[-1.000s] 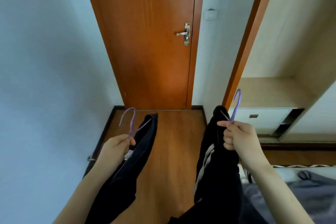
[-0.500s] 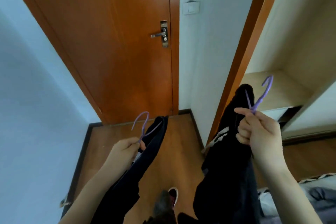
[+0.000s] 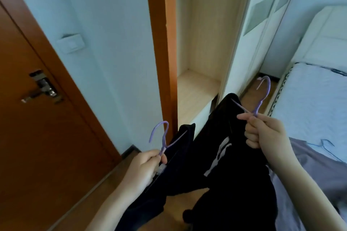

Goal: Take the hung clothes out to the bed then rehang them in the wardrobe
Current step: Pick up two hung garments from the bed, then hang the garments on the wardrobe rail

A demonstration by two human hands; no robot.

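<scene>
My left hand (image 3: 143,168) pinches the neck of a purple hanger (image 3: 161,137) that carries a dark navy garment (image 3: 169,170) hanging below it. My right hand (image 3: 266,133) is closed on a second purple hanger (image 3: 262,95), from which a black garment with white markings (image 3: 231,165) drapes down. Both hooks point up. The open wardrobe (image 3: 199,47) with a light wood interior and a low shelf stands straight ahead, just beyond both garments. The bed (image 3: 317,99) lies to the right.
An orange wooden door (image 3: 28,118) with a metal handle (image 3: 41,90) fills the left. A light switch (image 3: 72,43) is on the pale wall. A white sliding wardrobe door (image 3: 259,20) stands right of the opening. Grey bedding (image 3: 309,155) holds another hanger (image 3: 326,144).
The view has swung to the right, from the door toward the open wardrobe and bed. Both hands still hold their hangers, now raised nearer the wardrobe opening.
</scene>
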